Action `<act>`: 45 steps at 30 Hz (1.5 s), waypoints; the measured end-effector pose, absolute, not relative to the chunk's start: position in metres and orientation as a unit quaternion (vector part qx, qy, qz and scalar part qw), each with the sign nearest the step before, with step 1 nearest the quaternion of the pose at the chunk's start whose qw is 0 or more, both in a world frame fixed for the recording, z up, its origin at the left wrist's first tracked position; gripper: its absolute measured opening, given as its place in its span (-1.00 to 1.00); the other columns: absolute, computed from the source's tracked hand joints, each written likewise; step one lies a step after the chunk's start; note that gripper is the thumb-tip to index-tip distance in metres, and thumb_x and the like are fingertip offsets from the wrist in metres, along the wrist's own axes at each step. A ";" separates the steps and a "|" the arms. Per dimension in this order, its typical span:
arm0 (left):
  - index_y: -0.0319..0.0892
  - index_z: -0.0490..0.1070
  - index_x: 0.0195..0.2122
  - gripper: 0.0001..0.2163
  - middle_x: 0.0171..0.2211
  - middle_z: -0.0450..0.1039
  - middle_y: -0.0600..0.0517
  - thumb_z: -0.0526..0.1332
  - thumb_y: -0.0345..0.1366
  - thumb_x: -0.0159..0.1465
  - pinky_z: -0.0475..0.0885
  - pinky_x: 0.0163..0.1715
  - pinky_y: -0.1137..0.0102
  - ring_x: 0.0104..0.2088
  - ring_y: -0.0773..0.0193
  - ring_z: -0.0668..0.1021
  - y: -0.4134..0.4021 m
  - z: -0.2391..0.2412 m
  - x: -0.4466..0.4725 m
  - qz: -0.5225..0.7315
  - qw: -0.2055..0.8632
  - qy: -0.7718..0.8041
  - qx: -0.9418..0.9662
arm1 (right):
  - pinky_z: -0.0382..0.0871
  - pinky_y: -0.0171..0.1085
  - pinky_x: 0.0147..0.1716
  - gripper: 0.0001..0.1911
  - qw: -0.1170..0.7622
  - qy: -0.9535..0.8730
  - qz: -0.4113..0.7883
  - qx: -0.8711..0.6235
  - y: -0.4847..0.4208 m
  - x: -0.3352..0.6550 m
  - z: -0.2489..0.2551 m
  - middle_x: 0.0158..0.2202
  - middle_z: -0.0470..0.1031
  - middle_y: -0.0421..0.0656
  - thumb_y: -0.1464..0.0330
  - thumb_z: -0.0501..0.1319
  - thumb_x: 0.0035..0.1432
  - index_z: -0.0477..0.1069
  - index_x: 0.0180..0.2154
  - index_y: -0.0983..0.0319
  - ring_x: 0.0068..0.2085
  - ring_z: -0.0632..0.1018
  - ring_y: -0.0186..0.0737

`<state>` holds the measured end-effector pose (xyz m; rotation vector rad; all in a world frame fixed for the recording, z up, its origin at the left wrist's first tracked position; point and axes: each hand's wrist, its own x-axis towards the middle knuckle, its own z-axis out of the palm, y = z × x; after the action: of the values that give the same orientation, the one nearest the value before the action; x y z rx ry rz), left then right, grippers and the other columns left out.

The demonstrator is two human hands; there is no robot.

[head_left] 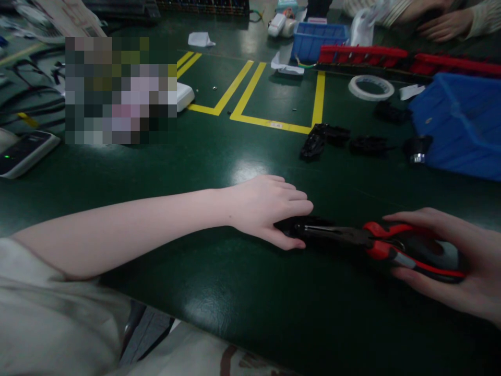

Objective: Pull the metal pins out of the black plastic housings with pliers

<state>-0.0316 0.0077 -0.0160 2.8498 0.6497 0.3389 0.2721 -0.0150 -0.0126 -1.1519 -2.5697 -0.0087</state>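
My right hand is wrapped round the red and black handles of long-nose pliers, whose jaws point left. Close to the table, my left hand pinches a small black part between thumb and fingers; much of that part is hidden. The tips of the pliers meet or overlap the black part beside my left thumb. Whether the jaws grip it I cannot tell.
Several black parts lie beyond my hands, near a blue bin. Farther back are a tape roll, red strips and a smaller blue bin. Another person's hands rest at the far right. A white device sits left.
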 end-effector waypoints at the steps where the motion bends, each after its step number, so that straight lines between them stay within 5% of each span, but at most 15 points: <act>1: -0.19 0.33 -0.37 -0.68 -0.41 0.43 0.05 0.15 0.00 0.24 0.22 -0.43 0.39 -0.42 0.28 0.45 0.008 -0.016 -0.032 0.115 0.099 0.219 0.964 | 0.33 -0.23 -0.45 -0.48 0.160 -0.900 -0.004 -0.406 -0.014 0.273 -0.012 -0.25 0.50 -0.13 -0.10 0.01 0.12 0.30 -0.10 0.13 -0.37 0.53 -0.19; 45: -0.19 0.31 -0.32 -0.66 -0.37 0.47 0.03 0.13 0.03 0.26 0.23 -0.43 0.37 -0.40 0.26 0.49 0.007 -0.018 -0.032 0.137 0.091 0.208 0.964 | 0.41 -0.16 -0.38 -0.43 0.146 -0.891 0.053 -0.427 -0.009 0.296 -0.026 -0.23 0.54 -0.13 -0.14 0.03 0.05 0.36 -0.08 0.08 -0.35 0.56 -0.11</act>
<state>-0.0317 0.0069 -0.0179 2.8662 0.6181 0.4077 0.2962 -0.0094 -0.0256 -1.2280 -2.5650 0.1520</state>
